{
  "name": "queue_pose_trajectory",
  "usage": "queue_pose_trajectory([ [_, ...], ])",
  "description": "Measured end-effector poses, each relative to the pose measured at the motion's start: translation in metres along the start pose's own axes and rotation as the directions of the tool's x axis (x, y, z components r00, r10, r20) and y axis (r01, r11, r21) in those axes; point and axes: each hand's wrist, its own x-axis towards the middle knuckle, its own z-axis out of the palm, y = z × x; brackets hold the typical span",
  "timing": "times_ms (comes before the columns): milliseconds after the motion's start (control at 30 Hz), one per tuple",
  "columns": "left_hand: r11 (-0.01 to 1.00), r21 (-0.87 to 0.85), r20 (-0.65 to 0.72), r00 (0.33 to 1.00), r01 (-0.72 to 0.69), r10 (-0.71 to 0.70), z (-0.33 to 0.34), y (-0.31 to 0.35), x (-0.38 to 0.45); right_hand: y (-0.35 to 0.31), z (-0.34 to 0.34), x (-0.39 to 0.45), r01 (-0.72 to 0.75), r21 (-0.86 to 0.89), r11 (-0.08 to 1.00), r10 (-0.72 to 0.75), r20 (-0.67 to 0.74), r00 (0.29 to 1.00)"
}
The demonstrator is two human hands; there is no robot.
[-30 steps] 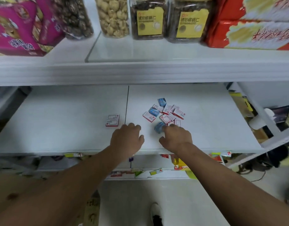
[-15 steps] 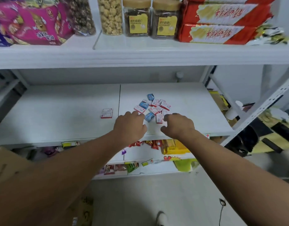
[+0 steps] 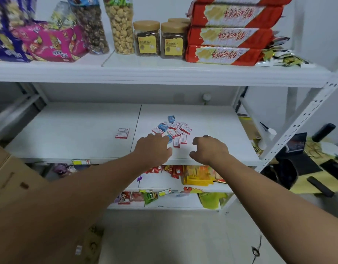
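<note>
While my left hand (image 3: 154,147) lies spread low over the shelf (image 3: 212,122), its fairly straight fingertips touch the blue packet (image 3: 169,139) at the near edge of the pile (image 3: 174,129), and I am not pinching it yet. My thumb sits clear below it. A second ago that packet was under my right hand (image 3: 210,149) and my left rested on bare board beside it. Now the roles have swapped. The right has drawn off to the side and hovers apart from the pile, with its fingers loosely curled around nothing that I can see. The packet itself has hardly moved and still lies flat against the red-and-white boxes. Those boxes remain in a loose heap just right of the seam in the shelf. Farther left, well apart from the heap, a pair (image 3: 122,133) of red-and-white boxes lies squared up, one against the other. I take this to mean that the sorting has barely begun, and that the left hand is the one to carry this packet out of the heap. It needs only a closing thumb to lift the packet free without dragging its neighbours along.
</note>
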Motion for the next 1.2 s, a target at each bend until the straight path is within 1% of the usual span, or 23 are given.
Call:
queue_pose_trajectory([
  [100,0.999,-0.044,-0.003,1.0,0.023,-0.023,0.009,0.015,-0.004,0.018,0.003,-0.008,0.022,0.004,1.0,-0.022,0.008,1.0],
  [300,0.998,-0.04,0.055,0.997,0.054,-0.051,0.024,0.05,-0.02,0.049,0.015,-0.019,0.064,-0.004,0.998,-0.063,0.047,0.997],
  [400,0.996,-0.071,0.013,0.999,0.044,-0.043,0.028,0.055,-0.017,0.047,0.02,-0.015,0.091,-0.019,0.996,-0.09,0.047,0.995],
  [467,0.995,-0.081,-0.002,0.999,0.05,-0.05,0.032,0.054,-0.007,0.045,0.022,-0.007,0.106,-0.047,0.993,-0.104,0.035,0.994],
  [600,0.996,-0.073,0.029,0.998,0.051,-0.049,0.042,0.043,0.022,0.039,0.026,0.016,0.118,-0.099,0.988,-0.116,0.031,0.993],
  [800,0.994,-0.105,0.008,1.0,0.025,-0.024,0.052,0.019,0.069,0.03,0.025,0.056,0.089,-0.07,0.994,-0.085,0.065,0.994],
  [900,0.996,-0.086,0.033,0.999,0.0,0.003,0.061,0.012,0.089,0.031,0.029,0.072,0.074,-0.064,0.995,-0.07,0.067,0.995],
  [1033,0.995,-0.104,0.071,0.997,0.002,0.005,0.07,0.009,0.109,0.035,0.03,0.089,0.061,-0.082,0.995,-0.053,0.093,0.994],
  [1133,0.994,-0.113,0.099,0.995,-0.01,0.021,0.076,0.01,0.122,0.038,0.031,0.104,0.078,-0.103,0.992,-0.068,0.105,0.992],
  [1200,0.993,-0.119,0.093,0.995,-0.023,0.034,0.079,0.013,0.131,0.042,0.034,0.115,0.103,-0.12,0.987,-0.091,0.103,0.991],
])
